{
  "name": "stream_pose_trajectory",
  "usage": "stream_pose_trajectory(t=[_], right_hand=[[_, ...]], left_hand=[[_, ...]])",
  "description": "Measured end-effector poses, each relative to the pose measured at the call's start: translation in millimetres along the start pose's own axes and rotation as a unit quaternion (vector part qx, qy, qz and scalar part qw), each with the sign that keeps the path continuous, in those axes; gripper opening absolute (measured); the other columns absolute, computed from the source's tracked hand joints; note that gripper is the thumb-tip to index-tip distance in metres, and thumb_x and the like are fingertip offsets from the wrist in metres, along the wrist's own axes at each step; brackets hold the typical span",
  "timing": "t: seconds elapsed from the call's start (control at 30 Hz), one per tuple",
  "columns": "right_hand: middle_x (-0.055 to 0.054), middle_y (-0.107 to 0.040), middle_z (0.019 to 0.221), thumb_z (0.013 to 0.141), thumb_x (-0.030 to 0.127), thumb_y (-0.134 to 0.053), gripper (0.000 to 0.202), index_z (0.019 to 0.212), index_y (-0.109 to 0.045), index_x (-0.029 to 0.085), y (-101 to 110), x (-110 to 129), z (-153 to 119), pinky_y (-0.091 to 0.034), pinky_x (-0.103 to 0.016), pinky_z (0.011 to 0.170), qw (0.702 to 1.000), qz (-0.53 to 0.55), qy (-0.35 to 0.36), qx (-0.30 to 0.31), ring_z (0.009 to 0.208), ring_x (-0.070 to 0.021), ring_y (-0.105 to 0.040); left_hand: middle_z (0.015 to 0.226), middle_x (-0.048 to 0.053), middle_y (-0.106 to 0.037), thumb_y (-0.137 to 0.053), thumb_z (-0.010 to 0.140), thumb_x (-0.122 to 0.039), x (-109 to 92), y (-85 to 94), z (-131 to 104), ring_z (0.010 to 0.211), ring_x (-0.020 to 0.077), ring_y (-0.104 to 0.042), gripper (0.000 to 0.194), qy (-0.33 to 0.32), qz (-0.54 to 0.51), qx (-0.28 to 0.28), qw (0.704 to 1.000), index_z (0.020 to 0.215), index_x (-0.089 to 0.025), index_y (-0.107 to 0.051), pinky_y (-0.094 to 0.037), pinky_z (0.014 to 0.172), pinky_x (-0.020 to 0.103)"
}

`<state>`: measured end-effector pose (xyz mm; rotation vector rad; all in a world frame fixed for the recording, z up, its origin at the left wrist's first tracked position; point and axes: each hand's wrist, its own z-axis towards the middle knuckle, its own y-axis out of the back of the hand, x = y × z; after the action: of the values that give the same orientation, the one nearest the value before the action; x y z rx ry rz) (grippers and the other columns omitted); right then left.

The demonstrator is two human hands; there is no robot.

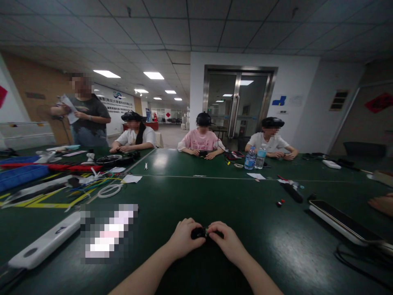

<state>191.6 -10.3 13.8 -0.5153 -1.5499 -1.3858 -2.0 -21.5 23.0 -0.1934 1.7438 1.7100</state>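
Observation:
Just above the near part of the green table, a small black object sits between my two hands. My left hand is closed around its left side, thumb below and fingers above. From the other side, the fingertips of my right hand pinch a tiny part at the object's right end, which looks metallic or greenish. Too little of either piece shows to tell its kind.
A white power strip and a blurred-out phone-like slab lie to the left. A phone on a white box is at right. Farther off are white coiled cable, blue trays, two water bottles and several people.

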Motion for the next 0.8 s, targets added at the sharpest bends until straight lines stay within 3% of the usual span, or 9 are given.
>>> stream_pose_trajectory(t=[0.57, 0.8], right_hand=[[-0.002, -0.063, 0.094, 0.082, 0.028, -0.045, 0.022, 0.091, -0.065, 0.023, -1.3, -2.6, 3.7, -0.042, -0.032, 0.084, 1.0, -0.012, -0.003, -0.004, 0.093, -0.0185, -0.057], [0.0, -0.062, 0.101, 0.073, 0.024, -0.058, 0.023, 0.095, -0.064, 0.025, 6.0, 4.9, -1.5, -0.042, -0.03, 0.085, 0.998, -0.054, -0.023, 0.024, 0.096, -0.0175, -0.056]], left_hand=[[0.096, 0.001, -0.058, -0.055, 0.076, -0.042, -0.9, -0.7, 0.2, 0.092, 0.0198, -0.05, 0.03, -0.015, 0.027, 0.006, 0.999, 0.102, -0.028, -0.06, -0.037, 0.081, 0.032], [0.098, 0.001, -0.057, -0.054, 0.078, -0.045, -2.0, 2.0, -1.4, 0.092, 0.0194, -0.05, 0.031, -0.004, 0.014, 0.014, 1.0, 0.103, -0.028, -0.06, -0.038, 0.081, 0.031]])
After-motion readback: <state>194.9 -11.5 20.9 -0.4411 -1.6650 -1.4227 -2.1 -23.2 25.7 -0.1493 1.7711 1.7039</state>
